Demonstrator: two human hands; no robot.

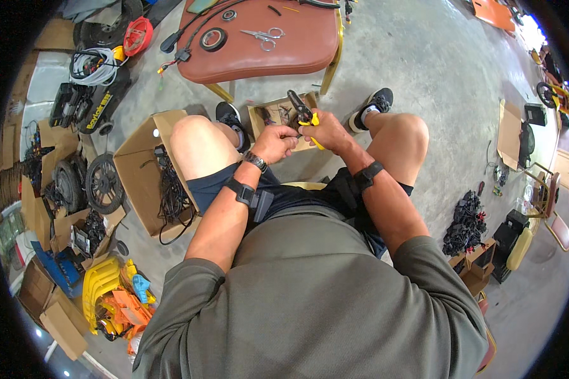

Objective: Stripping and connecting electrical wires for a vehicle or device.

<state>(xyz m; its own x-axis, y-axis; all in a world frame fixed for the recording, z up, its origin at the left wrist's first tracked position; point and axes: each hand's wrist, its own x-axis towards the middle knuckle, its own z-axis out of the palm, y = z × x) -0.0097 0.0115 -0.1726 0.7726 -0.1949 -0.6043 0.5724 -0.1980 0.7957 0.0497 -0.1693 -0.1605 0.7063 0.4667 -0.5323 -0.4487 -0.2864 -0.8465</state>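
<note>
My right hand (329,131) is closed around a hand tool with yellow handles and a dark head, which looks like wire strippers (300,107). The head of the tool points up and to the left. Close by on the left, my left hand (273,144) has its fingers pinched together near the tool. Whatever sits between those fingertips is too small to make out. Below both hands, a small open cardboard box (255,123) rests on the floor between my feet. It holds dark and reddish scraps, partly hidden by the hands.
Ahead stands a brown padded chair (310,47) bearing scissors (267,38), a black tape roll (213,40), a smaller ring and black cables. Left of my knee is a large cardboard box (136,174) with black cables (172,189). A black cable heap (464,224) lies at right.
</note>
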